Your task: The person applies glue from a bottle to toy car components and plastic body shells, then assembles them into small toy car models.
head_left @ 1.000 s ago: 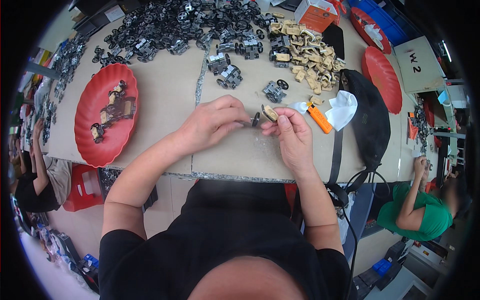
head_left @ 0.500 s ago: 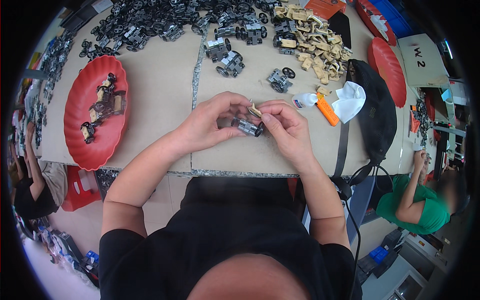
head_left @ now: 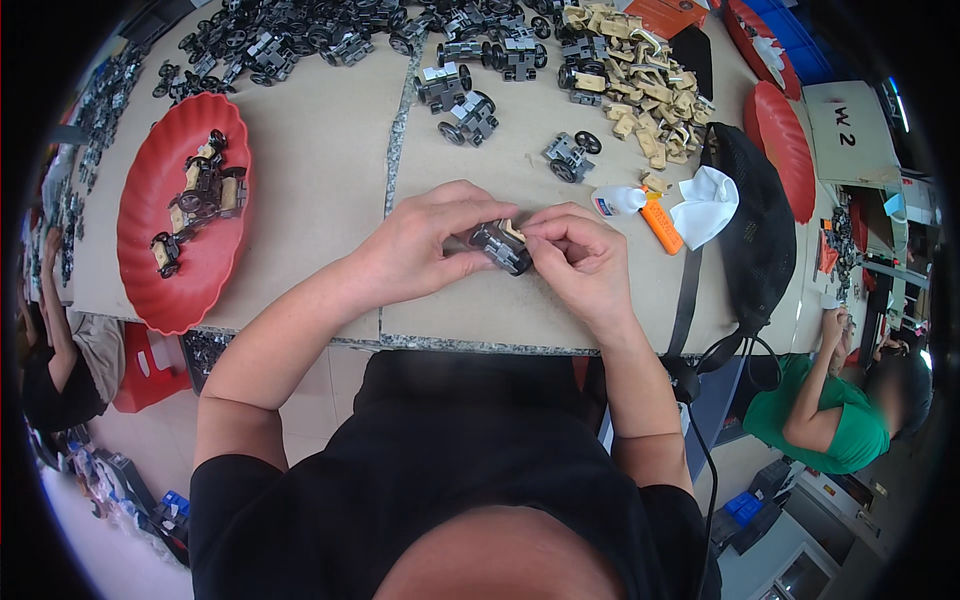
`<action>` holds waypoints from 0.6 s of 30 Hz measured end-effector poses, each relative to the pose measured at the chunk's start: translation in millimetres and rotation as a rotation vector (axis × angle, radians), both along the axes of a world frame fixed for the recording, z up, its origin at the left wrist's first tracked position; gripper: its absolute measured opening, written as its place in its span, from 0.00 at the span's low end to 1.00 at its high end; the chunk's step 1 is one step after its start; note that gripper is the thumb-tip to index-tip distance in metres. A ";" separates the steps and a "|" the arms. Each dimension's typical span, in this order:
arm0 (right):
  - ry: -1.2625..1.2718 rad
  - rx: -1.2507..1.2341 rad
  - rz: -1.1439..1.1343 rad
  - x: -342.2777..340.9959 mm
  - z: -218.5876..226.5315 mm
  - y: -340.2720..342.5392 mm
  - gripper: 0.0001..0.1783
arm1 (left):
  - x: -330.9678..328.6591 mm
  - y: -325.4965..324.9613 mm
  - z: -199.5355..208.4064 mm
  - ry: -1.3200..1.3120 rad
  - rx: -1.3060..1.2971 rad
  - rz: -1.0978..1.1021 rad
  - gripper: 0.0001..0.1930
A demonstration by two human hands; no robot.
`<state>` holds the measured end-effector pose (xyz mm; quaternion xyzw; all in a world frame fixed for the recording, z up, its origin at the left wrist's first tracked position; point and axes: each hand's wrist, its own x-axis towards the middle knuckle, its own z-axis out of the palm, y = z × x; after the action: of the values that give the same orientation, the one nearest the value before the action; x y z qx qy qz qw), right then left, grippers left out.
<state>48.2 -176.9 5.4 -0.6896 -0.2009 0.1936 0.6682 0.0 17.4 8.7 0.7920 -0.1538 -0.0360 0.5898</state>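
My left hand (head_left: pixel 420 248) grips a small dark-grey toy vehicle chassis (head_left: pixel 503 254) with black wheels, above the near part of the table. A tan plastic piece (head_left: pixel 513 229) lies against the top of that chassis. The fingers of my right hand (head_left: pixel 582 262) are pinched at the tan piece's right end; the fingertips partly cover it. Beyond my hands lies a loose chassis (head_left: pixel 568 158) with black wheels. Farther back are a heap of similar chassis (head_left: pixel 345 45) and a pile of tan pieces (head_left: pixel 655 95).
At the left, a red scalloped tray (head_left: pixel 140 270) holds a few chassis with tan parts. On the right lie a small white bottle (head_left: pixel 622 200), an orange tube-like object (head_left: pixel 661 228), a white tissue (head_left: pixel 706 205) and a black bag (head_left: pixel 752 225). A co-worker in green (head_left: pixel 820 425) sits at the right.
The tan piece, held just above the chassis before, has come down against it. The chassis has tilted in my left hand, and my right fingers have closed in on it.
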 end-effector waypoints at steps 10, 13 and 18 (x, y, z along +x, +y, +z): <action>0.039 -0.041 0.047 -1.6 2.9 0.6 0.03 | -0.5 1.1 -2.5 0.050 -0.054 0.017 0.24; -0.002 -0.056 0.023 -3.0 2.4 -0.5 0.03 | 1.0 -0.1 -1.1 0.055 -0.053 0.012 0.24; 0.033 -0.044 -0.001 -4.6 2.7 2.1 0.03 | 2.6 0.7 -1.1 0.044 -0.033 -0.014 0.22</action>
<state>43.6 -174.8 8.1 -0.7009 -0.1853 0.2089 0.6563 2.5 18.0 7.6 0.7802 -0.1470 -0.0550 0.6055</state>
